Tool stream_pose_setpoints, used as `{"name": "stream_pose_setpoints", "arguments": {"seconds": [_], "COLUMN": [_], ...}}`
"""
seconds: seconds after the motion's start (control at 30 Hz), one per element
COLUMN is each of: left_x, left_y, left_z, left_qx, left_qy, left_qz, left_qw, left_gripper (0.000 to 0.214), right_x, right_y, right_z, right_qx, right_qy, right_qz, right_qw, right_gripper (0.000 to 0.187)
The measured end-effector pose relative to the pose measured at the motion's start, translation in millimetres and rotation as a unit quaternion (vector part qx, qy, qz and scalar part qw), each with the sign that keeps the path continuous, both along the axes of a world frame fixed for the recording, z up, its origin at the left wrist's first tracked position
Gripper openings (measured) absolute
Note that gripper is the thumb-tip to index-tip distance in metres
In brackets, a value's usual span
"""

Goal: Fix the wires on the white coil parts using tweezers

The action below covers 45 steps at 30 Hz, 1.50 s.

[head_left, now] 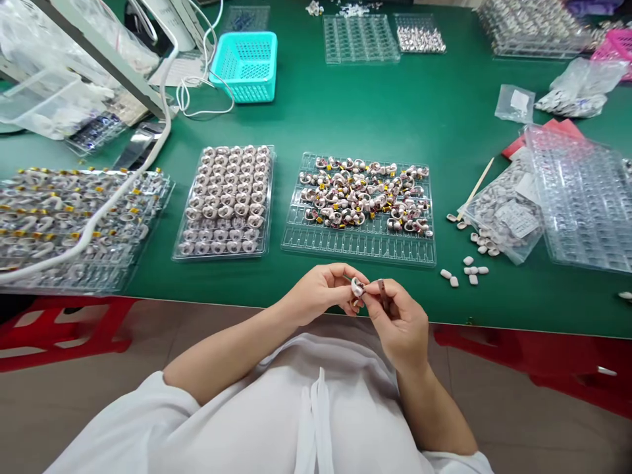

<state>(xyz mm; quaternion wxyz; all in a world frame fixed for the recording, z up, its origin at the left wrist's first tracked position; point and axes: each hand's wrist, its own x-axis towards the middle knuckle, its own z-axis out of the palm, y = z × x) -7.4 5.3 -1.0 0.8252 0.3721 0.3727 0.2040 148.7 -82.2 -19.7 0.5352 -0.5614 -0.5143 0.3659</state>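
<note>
At the table's front edge, my left hand (330,289) grips a small white, rounded part (357,287) that looks like an earbud housing. My right hand (397,316) pinches at the same part with thumb and index finger. A short dark-brown strip (382,295) shows between the right fingers; whether it joins the white part I cannot tell. Just beyond my hands lies a clear ribbed tray (358,245) piled with similar white and brown parts (363,191) bearing yellow tabs. Left of it, another clear tray (222,197) holds neat rows of whitish ring-like parts.
Loose white caps (474,270) lie to the right, beside a plastic bag (511,210), a wooden stick (478,185) and stacked clear trays (582,204). At the left, a white cable (93,224) crosses a filled tray (54,230). A turquoise basket (245,66) stands behind.
</note>
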Motion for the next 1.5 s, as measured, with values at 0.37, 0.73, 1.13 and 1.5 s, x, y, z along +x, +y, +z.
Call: {"name": "stream_pose_setpoints", "arguments": {"seconds": [0.37,0.73,1.13,1.5], "left_x": [-0.5,-3.2,-4.9,-5.3], "left_y": [-2.3,4.4,7.0,15.3], "left_z": [2.9,6.3,9.7,6.6], "left_qx": [0.013,-0.006,0.016,0.02], "left_qy": [0.022,0.059,0.049,0.082], "left_qz": [0.009,-0.007,-0.026,-0.066], "left_qw": [1.0,0.998,0.998,0.994], "left_gripper": [0.023,0.023,0.017,0.019], "right_x": [3.2,5.3,9.2,13.9], "right_y": [3.0,9.3,14.6,20.1], "right_z": [9.0,6.7,13.5,19.4], "right_qx": [-0.005,0.089,0.052,0.001], "right_qy": [-0.061,-0.154,-0.151,-0.184], "right_qz": [0.028,0.063,0.094,0.146], "right_qw": [0.998,0.982,0.983,0.972], "right_gripper": [0.015,0.024,0.019,0.011]}}
